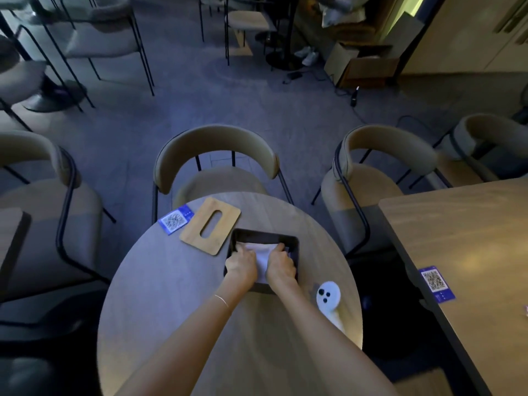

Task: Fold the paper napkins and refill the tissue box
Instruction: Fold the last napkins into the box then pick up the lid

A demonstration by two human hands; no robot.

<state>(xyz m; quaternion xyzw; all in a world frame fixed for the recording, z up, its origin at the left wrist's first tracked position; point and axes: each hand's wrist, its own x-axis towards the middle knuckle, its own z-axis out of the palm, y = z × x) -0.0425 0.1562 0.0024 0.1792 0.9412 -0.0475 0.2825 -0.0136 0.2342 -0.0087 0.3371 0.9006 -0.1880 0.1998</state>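
A black open tissue box (294, 247) stands near the middle of the round wooden table (160, 281). White paper napkins (261, 252) lie inside it. My left hand (241, 264) and my right hand (281, 262) are both down in the box, side by side, fingers curled onto the napkins and pressing on them. The fingertips are partly hidden inside the box. The box's wooden lid (210, 225), with an oval slot, lies flat on the table to the left of the box.
A blue QR-code card (175, 219) lies left of the lid. A white controller-like device (328, 297) rests right of my right forearm. Chairs surround the table, one directly behind (214, 155). A second wooden table (463, 252) with another QR card stands at right.
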